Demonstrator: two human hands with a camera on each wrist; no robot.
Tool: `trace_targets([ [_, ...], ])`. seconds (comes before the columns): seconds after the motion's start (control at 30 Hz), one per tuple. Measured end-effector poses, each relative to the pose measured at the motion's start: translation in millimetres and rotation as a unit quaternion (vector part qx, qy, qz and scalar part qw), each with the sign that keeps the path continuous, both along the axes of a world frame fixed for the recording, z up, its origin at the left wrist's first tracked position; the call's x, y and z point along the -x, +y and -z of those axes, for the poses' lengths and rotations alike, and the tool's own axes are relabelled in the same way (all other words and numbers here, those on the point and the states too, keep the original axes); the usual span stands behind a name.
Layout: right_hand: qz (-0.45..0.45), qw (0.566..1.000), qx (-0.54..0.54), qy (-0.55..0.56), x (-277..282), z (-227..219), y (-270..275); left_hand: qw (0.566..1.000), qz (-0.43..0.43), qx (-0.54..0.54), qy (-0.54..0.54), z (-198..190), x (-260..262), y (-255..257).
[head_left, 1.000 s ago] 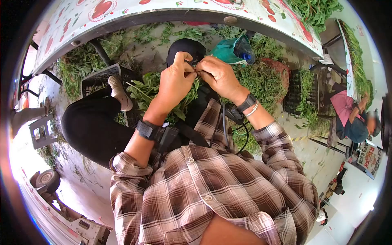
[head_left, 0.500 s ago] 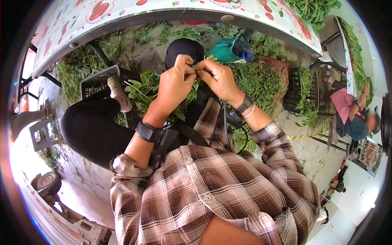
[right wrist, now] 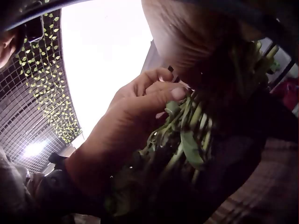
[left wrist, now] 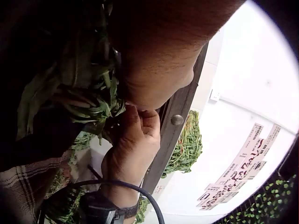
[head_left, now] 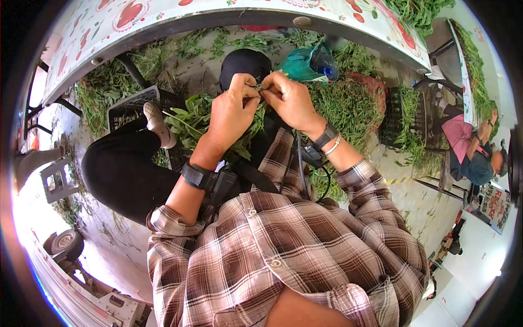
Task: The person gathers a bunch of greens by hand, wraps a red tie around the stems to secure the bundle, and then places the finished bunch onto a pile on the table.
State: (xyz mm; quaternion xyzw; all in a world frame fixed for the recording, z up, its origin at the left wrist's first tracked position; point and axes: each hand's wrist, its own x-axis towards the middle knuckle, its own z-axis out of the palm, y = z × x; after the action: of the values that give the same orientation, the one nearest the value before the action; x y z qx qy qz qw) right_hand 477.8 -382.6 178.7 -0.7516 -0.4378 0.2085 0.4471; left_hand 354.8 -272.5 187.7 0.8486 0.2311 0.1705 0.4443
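Observation:
My left hand [head_left: 233, 111] and right hand [head_left: 291, 103] meet fingertip to fingertip above my lap. Thumbs and forefingers pinch close together at the stems of a bunch of leafy greens [head_left: 192, 126]. Leaves spread out under my left forearm, while pale stem ends poke out beyond the right fingers. In the right wrist view the cut stems [right wrist: 198, 121] hang side by side under the left thumb, and a thin dark strip [right wrist: 170, 68] shows at the left fingers. What exactly the fingertips pinch is mostly hidden; I cannot tell its kind.
A table with a cherry-print cover [head_left: 180, 13] stands ahead. Loose greens [head_left: 343, 111] lie on the floor, with a green bag [head_left: 305, 64] beside them. Black crates [head_left: 128, 111] stand left and right. Another person [head_left: 471, 144] sits at far right by a table of greens.
Both hands stay together at the stems, with only small shifts of the fingers. The view has tilted slightly. A stem in the bunch now shows more plainly at its left side.

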Motion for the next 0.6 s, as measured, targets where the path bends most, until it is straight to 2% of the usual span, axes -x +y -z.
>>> trace_targets([
  [0.13,-0.011,0.999,-0.028,-0.041,1,1,-1,1.0,-0.006,-0.017,-0.02,5,0,-2],
  [0.33,-0.036,0.991,-0.088,-0.095,-2,7,1,0.998,-0.028,0.035,-0.035,6,0,-2],
  [0.4,-0.045,0.991,-0.086,-0.097,-4,9,1,0.999,-0.042,-0.013,-0.017,4,1,-1],
  [0.57,-0.055,0.991,-0.046,-0.11,-5,2,0,0.998,-0.052,0.007,-0.04,7,0,-2],
  [0.6,-0.057,0.995,-0.007,-0.08,-6,-3,0,0.997,-0.057,0.008,-0.048,7,0,-2],
])
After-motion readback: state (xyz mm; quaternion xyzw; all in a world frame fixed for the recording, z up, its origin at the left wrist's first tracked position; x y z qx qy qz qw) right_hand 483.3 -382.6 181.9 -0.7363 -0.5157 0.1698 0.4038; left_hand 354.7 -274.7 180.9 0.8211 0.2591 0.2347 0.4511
